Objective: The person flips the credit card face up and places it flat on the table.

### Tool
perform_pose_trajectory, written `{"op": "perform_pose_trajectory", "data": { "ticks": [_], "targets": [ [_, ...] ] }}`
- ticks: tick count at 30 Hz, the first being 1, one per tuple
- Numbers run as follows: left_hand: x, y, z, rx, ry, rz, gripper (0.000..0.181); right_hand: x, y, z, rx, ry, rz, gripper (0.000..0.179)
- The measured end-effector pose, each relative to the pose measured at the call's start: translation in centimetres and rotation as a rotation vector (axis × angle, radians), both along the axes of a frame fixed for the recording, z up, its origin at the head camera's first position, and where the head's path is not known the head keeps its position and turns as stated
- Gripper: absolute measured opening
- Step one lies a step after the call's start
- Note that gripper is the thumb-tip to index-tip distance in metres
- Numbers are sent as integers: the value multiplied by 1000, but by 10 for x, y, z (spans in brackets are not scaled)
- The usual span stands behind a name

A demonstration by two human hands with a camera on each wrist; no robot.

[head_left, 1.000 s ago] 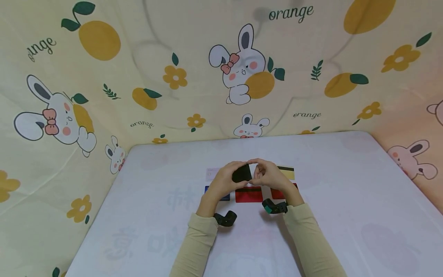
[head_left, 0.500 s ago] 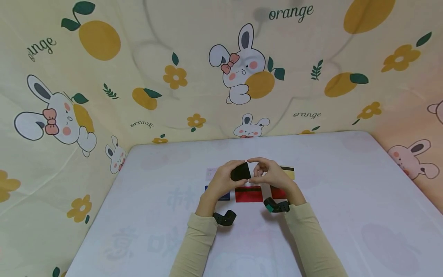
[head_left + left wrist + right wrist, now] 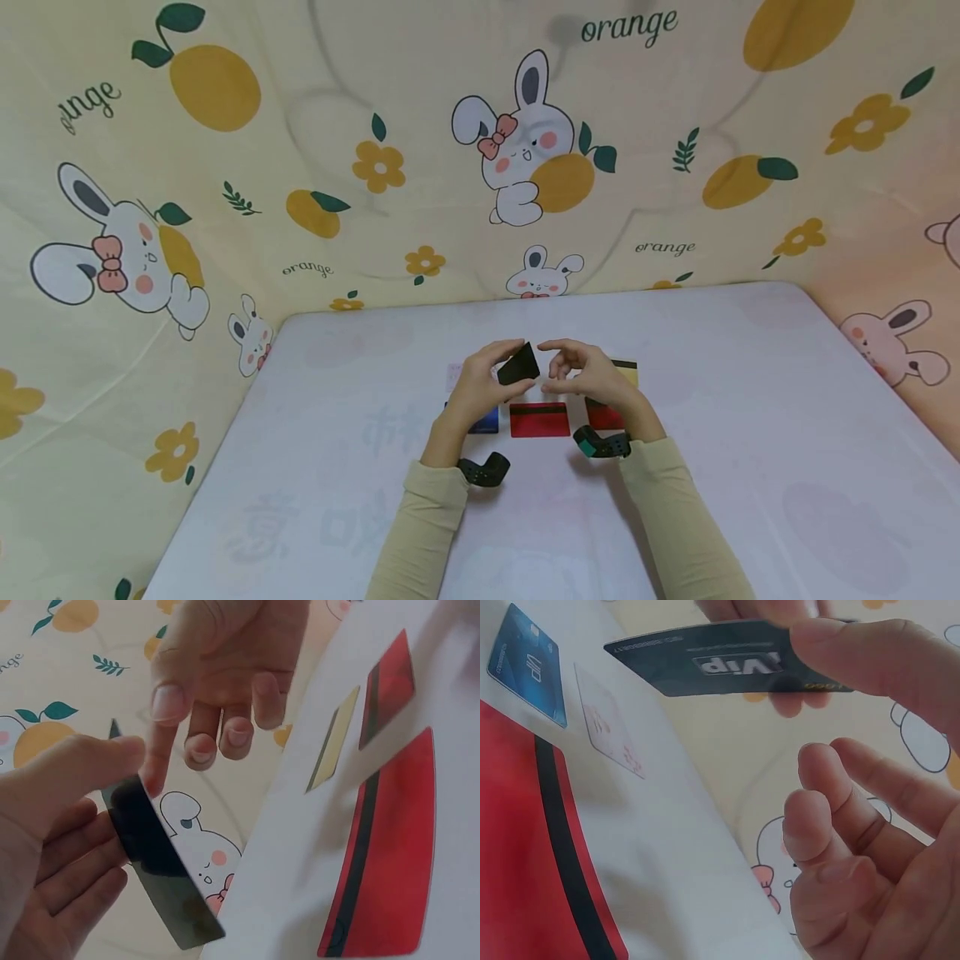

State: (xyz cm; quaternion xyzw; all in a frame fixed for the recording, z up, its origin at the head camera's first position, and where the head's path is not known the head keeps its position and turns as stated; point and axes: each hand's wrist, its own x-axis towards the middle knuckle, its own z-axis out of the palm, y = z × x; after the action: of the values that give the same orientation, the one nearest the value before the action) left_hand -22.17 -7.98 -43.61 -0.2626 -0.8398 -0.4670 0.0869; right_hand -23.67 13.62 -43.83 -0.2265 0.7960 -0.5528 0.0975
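A dark VIP card (image 3: pixel 519 365) is raised above the table, pinched between the thumb and fingers of my left hand (image 3: pixel 474 382). Its dark striped back (image 3: pixel 161 855) faces the left wrist camera, and "VIP" lettering shows on the card (image 3: pixel 727 660) in the right wrist view. My right hand (image 3: pixel 596 377) stands just right of the card, holding nothing; thumb and index finger reach toward the card while the other fingers bend loosely. In the head view a small gap separates these fingertips from the card. The right thumb (image 3: pixel 855 652) overlaps the card in the right wrist view.
Below the hands lie a red card (image 3: pixel 540 421) with a black stripe, a blue VIP card (image 3: pixel 483 420) and another red card (image 3: pixel 602 414), partly covered. Farther back are a yellow card (image 3: pixel 627 372) and a pale pink card (image 3: pixel 607 724). A patterned cloth (image 3: pixel 420 100) surrounds the white table (image 3: pixel 337 500).
The card has tilted and shifted slightly left in my left hand. My right hand's fingertips, earlier at the card's right edge, have drawn back a little to the right.
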Motion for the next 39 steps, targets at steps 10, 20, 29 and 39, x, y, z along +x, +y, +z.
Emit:
{"op": "perform_pose_trajectory", "data": {
  "ticks": [10,20,29,39],
  "targets": [
    [0,-1,1,148,-77,-11,57,-2,1,-3,-59,-74,7,59],
    [13,1,22,210,-110,-26,57,-2,-2,-10,-96,-98,21,60],
    [6,-1,14,269,-154,-32,58,-1,-6,-12,-104,-161,35,61],
    [5,0,11,280,-150,-30,57,1,-11,-15,-55,-203,83,64]
  ]
}}
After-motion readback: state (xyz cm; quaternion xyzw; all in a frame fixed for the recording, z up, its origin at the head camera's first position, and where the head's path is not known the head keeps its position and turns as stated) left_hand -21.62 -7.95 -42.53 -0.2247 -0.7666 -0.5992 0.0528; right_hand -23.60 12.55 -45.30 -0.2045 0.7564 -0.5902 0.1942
